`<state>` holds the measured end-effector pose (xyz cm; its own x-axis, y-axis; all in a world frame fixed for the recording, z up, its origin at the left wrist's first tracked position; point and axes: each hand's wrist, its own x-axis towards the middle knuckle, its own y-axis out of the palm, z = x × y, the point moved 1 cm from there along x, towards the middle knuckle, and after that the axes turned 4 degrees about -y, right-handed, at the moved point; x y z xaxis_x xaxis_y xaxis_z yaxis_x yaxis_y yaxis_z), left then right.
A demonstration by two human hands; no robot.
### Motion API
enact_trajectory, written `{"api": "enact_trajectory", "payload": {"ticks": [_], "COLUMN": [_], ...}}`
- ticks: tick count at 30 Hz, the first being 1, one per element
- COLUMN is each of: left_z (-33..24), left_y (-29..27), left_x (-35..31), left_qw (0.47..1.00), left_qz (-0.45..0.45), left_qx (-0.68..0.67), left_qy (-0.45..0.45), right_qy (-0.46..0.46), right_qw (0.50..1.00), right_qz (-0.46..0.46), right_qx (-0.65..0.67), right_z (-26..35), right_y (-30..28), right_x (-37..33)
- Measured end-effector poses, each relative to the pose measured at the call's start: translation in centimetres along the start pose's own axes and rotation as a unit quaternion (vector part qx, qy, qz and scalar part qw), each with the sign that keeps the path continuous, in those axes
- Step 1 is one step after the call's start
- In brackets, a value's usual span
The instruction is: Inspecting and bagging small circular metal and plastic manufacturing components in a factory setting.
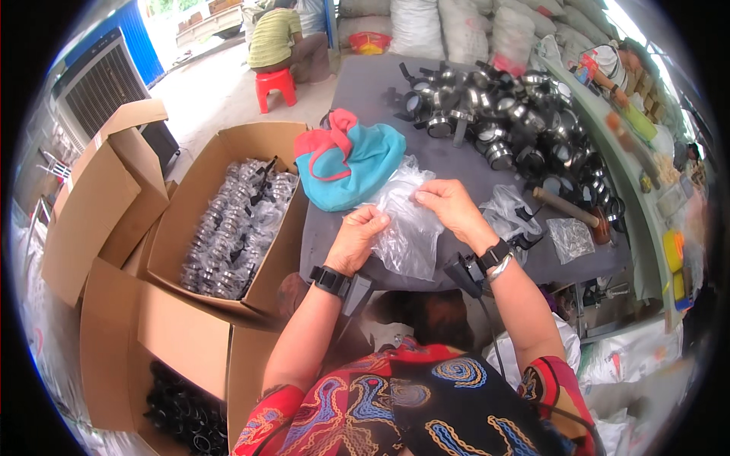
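Observation:
Above the grey table (357, 83), a crumpled clear plastic bag (411, 247) spreads between my two hands. My left hand (357, 237) pinches its left side, thumb against fingers. On the right side, my right hand (455, 209) grips the film between thumb and fingertips. Just beyond the bag lies a teal and red cloth bundle (346, 171). Right of my right hand, another clear bag (508, 207) rests with a black part in or under it. Beside that is a small clear packet (570, 240) of tiny pieces, and a wooden-handled hammer (566, 207).
Many round metal-and-black parts (525, 125) are heaped on the table's far right. A carton (262, 133) at left holds bagged parts; a nearer carton (182, 319) holds black rings. A person (274, 38) sits on a red stool (274, 87); another person (608, 68) works at right.

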<state>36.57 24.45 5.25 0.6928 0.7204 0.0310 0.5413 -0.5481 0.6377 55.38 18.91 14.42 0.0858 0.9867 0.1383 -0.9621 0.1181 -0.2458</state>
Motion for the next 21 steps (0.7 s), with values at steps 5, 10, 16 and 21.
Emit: {"api": "enact_trajectory", "payload": {"ticks": [5,10,16,21], "left_z": [-1.0,-1.0,-1.3,-0.7], "left_y": [2.0,1.2,1.6,2.8], "left_x": [-0.4,-0.6,-0.9,-1.1], "left_qw": [0.998,0.995,0.995,0.982], "left_qz": [-0.05,-0.018,0.033,-0.013], "left_qx": [-0.023,-0.047,0.058,0.186], "left_qy": [0.023,0.083,0.07,0.028], "right_qy": [-0.022,-0.023,-0.048,-0.044], "right_qw": [0.998,0.995,0.944,0.979], "right_qz": [-0.052,-0.09,-0.214,-0.096], "right_qx": [0.018,-0.047,-0.248,-0.174], "right_z": [0.5,0.4,0.7,0.6], "right_y": [-0.5,-0.7,1.5,4.8], "right_x": [-0.2,-0.7,-1.6,-2.4]}}
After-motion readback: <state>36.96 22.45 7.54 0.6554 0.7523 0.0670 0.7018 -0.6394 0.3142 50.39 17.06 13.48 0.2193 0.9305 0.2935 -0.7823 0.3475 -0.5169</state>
